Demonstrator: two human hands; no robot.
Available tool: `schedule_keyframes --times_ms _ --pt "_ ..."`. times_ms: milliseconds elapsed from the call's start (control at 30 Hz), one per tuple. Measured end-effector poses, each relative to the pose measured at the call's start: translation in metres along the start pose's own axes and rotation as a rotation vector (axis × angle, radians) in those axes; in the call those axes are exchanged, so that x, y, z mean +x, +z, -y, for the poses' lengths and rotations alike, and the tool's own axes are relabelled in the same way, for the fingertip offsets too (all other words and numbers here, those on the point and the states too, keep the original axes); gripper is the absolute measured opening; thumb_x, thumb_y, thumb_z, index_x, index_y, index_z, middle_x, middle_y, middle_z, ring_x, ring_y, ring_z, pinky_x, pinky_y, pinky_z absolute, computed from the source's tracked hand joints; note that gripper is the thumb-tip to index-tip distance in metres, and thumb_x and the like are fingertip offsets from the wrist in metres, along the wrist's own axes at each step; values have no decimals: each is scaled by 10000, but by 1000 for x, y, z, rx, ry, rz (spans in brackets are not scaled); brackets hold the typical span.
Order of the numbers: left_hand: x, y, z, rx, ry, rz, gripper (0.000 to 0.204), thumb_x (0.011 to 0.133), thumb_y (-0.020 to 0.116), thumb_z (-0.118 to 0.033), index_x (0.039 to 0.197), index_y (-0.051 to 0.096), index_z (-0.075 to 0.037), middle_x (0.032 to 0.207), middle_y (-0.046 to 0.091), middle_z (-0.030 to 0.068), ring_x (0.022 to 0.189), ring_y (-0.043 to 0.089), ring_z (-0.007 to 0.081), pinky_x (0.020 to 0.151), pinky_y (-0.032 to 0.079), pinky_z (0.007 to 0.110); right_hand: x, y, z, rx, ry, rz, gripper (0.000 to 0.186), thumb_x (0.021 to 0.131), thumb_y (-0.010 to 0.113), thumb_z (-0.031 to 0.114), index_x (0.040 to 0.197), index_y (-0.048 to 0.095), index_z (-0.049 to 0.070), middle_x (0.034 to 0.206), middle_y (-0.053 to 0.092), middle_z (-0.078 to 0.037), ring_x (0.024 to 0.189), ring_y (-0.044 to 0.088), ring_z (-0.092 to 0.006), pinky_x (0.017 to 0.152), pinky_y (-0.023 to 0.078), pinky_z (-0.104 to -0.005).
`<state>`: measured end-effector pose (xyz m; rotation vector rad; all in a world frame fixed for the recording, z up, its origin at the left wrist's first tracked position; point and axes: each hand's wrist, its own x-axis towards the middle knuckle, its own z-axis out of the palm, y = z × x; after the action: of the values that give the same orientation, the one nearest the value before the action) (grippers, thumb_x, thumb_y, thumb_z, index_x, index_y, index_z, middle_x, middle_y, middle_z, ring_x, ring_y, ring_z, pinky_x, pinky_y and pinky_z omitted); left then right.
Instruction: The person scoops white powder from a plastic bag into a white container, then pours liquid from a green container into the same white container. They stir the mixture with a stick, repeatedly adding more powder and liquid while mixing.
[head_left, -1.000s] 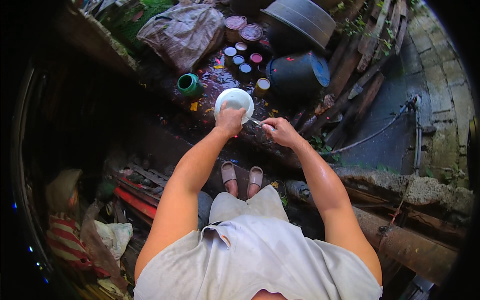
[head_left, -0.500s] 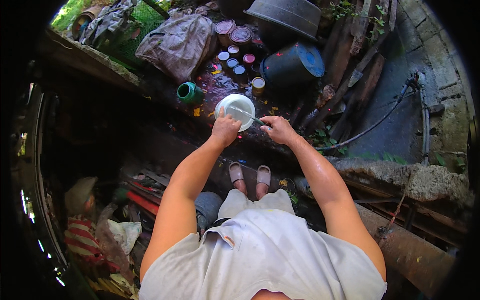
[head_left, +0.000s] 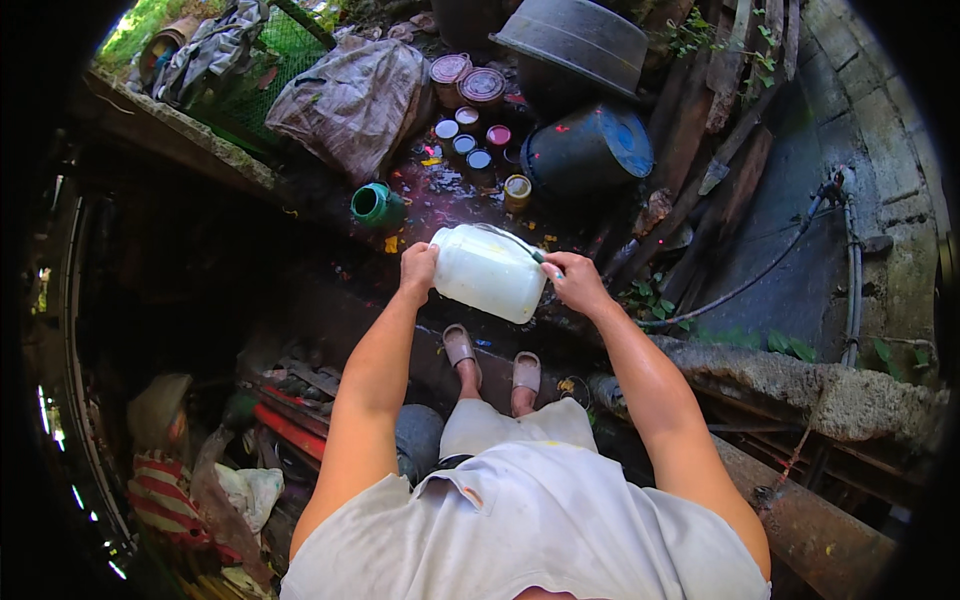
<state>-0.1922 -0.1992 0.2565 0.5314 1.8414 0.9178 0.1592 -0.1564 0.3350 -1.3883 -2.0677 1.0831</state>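
My left hand grips the mouth end of a white translucent plastic jar, which lies tipped on its side in the air with its base toward the right. In my right hand is a thin metal-bladed tool with a dark green handle; its exact kind is unclear. The blade runs along the jar's upper side. Beyond the jar, on the wet ground, a green plastic jar lies with its opening facing me. A small yellowish can stands behind the white jar.
Several small lidded cans and two bigger ones stand farther back. A dark bucket lies tipped beside a black basin. A crumpled sack is at the left; planks and a hose are at the right.
The white jar has tipped from mouth-up onto its side. My left hand has shifted left along its rim, and the blade has gone from inside the jar to its outer side.
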Motion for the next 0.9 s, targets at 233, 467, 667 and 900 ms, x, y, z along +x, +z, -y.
schedule_keyframes --times_ms 233,467,667,900 --pt "41 -11 10 -572 -270 326 508 1067 442 -365 1357 698 -36 1339 736 178 1216 707 406 1056 530 697 30 -13 -8 164 155 -73 260 1047 730 167 1262 781 30 915 800 -104 801 724 -159 770 576 -341" --pt "56 -20 -28 -1074 -237 594 645 1056 364 -393 1520 601 -13 1535 624 248 1372 629 456 1143 507 650 73 -2 1 167 193 -124 238 1065 719 172 1232 785 17 818 720 -7 694 635 -85 638 520 -297" --pt "75 -48 -86 -1166 -105 573 640 1045 368 -382 1513 607 -17 1494 655 234 1330 664 429 1111 542 626 94 -17 8 86 228 -162 244 1040 711 97 1264 765 15 882 739 -32 794 682 -132 736 558 -329" --pt "138 -68 -110 -274 184 -165 275 1042 623 -262 1105 704 -7 1091 779 170 964 754 323 910 606 481 91 -30 24 -21 181 -138 472 979 716 6 1445 703 79 1187 785 -136 1064 733 -229 1003 566 -373"
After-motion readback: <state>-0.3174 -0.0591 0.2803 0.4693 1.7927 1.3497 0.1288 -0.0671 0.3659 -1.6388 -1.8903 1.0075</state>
